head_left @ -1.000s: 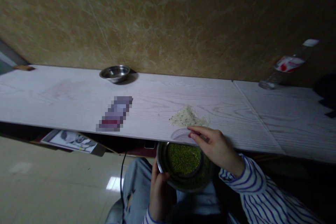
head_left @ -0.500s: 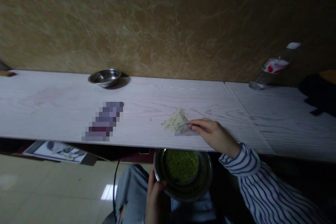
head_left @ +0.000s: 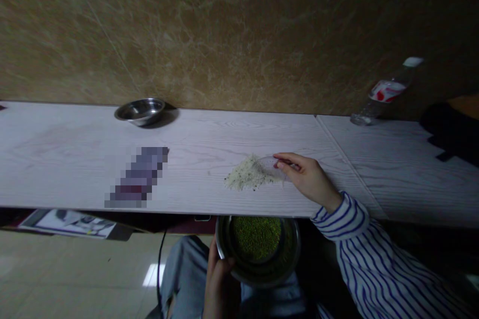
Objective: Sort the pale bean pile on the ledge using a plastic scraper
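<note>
Well, a marbled wall (head_left: 239, 35) rose behind a long white wood-grain table (head_left: 56, 159), with a steel dish (head_left: 139, 111) and a plastic bottle (head_left: 385, 92) at its back and a pixelated object (head_left: 136, 177) mid-table. A pale grainy pile (head_left: 250, 174) lay near the front edge, spread along it, just left of the right hand (head_left: 309, 177), which pinched a clear plastic scraper (head_left: 269, 167) narrowly between thumb and fingers, its edge against the pile. Below the table's edge, the left hand (head_left: 220, 284) gripped a steel bowl (head_left: 269, 279) of green mung beans (head_left: 256, 238).

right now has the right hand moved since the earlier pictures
Yes, the right hand has moved forward, farther past the table's front edge and toward the pale grain pile.
</note>
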A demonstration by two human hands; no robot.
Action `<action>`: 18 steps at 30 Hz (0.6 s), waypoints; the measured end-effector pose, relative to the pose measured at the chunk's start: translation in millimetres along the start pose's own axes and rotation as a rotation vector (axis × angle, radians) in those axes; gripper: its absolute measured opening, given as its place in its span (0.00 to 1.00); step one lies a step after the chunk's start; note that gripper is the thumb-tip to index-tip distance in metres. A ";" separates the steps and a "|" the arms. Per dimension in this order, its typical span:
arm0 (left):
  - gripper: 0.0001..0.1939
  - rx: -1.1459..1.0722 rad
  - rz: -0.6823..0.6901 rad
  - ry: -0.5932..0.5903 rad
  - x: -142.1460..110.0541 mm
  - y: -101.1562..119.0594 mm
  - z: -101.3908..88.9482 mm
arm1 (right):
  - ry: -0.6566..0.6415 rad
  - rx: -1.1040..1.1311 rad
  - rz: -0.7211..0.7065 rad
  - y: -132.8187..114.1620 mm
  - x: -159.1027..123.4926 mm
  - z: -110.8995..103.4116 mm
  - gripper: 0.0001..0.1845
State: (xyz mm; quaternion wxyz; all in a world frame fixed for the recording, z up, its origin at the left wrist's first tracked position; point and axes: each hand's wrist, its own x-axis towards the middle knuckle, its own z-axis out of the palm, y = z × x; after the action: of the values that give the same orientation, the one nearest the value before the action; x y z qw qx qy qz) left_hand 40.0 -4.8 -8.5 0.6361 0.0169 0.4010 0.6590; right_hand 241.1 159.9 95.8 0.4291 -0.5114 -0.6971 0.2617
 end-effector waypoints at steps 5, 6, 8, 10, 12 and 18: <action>0.29 0.022 -0.012 -0.027 -2.1 -1.6 -0.8 | 0.129 -0.035 0.095 20.3 0.2 -13.1 0.16; 0.30 0.030 -0.006 -0.029 -2.6 -1.9 -0.6 | 0.127 -0.046 0.107 22.8 -0.2 -12.8 0.16; 0.29 0.035 0.001 -0.030 -4.0 -1.6 0.5 | 0.106 -0.061 0.119 24.3 -1.6 -10.5 0.17; 0.28 0.023 -0.006 -0.034 -5.9 -0.2 2.2 | 0.079 -0.072 0.120 22.1 -4.3 -7.3 0.17; 0.27 0.013 -0.014 -0.038 -7.6 1.7 3.6 | 0.053 -0.086 0.119 17.9 -7.9 -4.8 0.17; 0.27 0.029 0.007 -0.032 -8.6 1.0 4.3 | 0.014 -0.117 0.111 7.0 -19.5 -0.6 0.16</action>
State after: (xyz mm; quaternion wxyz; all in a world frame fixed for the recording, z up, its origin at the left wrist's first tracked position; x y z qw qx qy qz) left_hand 43.1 -9.8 -0.8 0.6399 0.0377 0.4002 0.6550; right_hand 247.2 143.9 84.0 0.3881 -0.5754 -0.6786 0.2404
